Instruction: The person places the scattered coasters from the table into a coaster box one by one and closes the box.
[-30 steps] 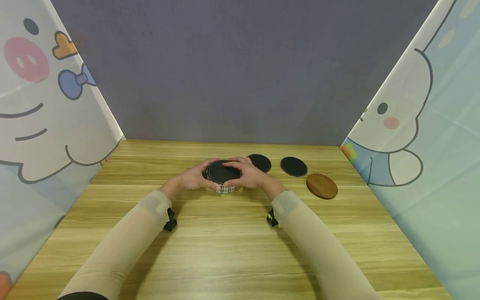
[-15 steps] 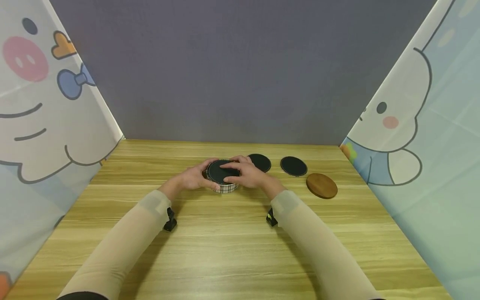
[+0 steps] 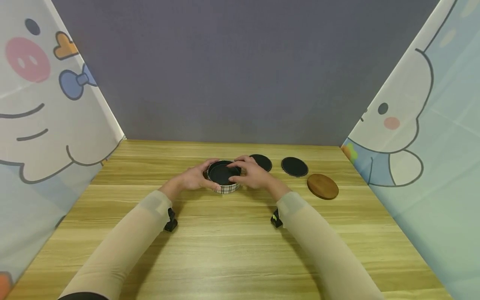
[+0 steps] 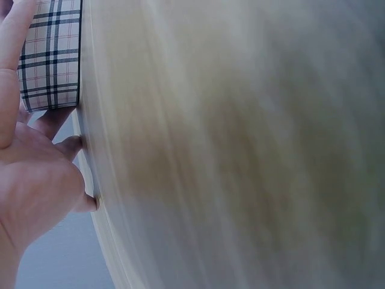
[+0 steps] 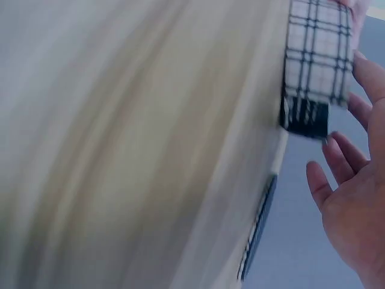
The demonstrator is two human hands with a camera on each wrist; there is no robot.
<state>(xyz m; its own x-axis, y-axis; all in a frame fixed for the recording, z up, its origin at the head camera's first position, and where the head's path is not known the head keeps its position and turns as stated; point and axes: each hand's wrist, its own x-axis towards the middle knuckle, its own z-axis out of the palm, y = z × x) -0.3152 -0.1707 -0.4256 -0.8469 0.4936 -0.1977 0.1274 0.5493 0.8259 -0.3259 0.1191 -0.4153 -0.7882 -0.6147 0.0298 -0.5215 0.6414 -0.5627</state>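
Note:
A round plaid coaster holder point(image 3: 226, 190) stands on the wooden table in the head view, its dark rim raised around a black coaster point(image 3: 220, 174) lying inside. My left hand point(image 3: 192, 178) grips the holder's left side, thumb at the front and fingers round the back. Over the right part of the rim hovers my right hand point(image 3: 254, 173), its fingers loosely spread above the coaster. In the left wrist view the plaid wall point(image 4: 54, 54) shows close beside the fingers. The right wrist view shows a black patch point(image 5: 307, 117) on the holder's wall, near relaxed fingertips.
Two more black coasters lie at the back right, one point(image 3: 263, 161) partly behind my right hand, the other point(image 3: 294, 166) farther right. A brown wooden disc point(image 3: 323, 186) lies right of them. A grey panel point(image 3: 232, 75) stands behind the table, with cartoon-printed sheets on both sides.
The black coaster has sunk from rim level down into the holder. My right hand has let go of it and shifted slightly right. The left hand keeps its grip.

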